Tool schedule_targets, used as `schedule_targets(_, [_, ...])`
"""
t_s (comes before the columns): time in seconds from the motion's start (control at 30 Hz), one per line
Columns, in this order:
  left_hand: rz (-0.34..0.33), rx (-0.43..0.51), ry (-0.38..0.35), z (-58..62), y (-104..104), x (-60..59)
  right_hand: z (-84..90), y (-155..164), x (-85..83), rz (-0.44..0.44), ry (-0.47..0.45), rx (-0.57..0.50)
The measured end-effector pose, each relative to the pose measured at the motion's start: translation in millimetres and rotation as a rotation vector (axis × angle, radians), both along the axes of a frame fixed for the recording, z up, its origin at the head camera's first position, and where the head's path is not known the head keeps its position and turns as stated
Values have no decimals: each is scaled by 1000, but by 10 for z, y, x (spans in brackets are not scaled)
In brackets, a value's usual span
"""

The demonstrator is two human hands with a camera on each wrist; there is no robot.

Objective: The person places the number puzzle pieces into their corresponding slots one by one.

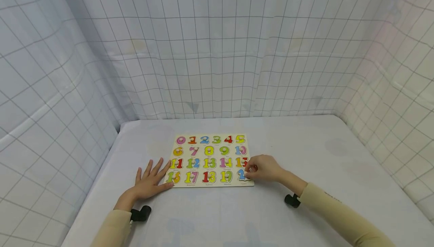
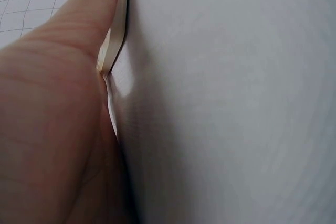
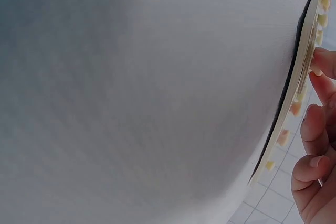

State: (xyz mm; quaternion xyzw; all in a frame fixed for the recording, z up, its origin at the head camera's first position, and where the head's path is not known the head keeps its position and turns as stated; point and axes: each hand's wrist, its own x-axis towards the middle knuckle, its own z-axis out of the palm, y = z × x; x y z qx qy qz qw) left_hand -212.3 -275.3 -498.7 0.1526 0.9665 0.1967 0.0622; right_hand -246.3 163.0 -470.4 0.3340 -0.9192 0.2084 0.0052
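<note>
Left hand (image 1: 149,181) flat, fingers spread, steadying number puzzle board (image 1: 211,160) near table's (image 1: 305,209) front edge; right hand (image 1: 262,168) pinching piece 20 (image 1: 242,174).

Beige long sleeves (image 1: 339,213); black wrist-mounted cameras (image 1: 292,200).

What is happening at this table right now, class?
A person works on a wooden number puzzle board lying on the white-covered table. The left hand lies flat with spread fingers against the board's near left corner, steadying it. The right hand has its fingers curled at the blue piece in the bottom right slot, at number 20. The other number pieces, 0 to 19, sit in their slots.
</note>
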Motion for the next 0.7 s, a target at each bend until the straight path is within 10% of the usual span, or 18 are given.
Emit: schedule_targets(0.7, [-12, 23, 7, 24, 2, 19, -29, -35, 7, 18, -10, -1])
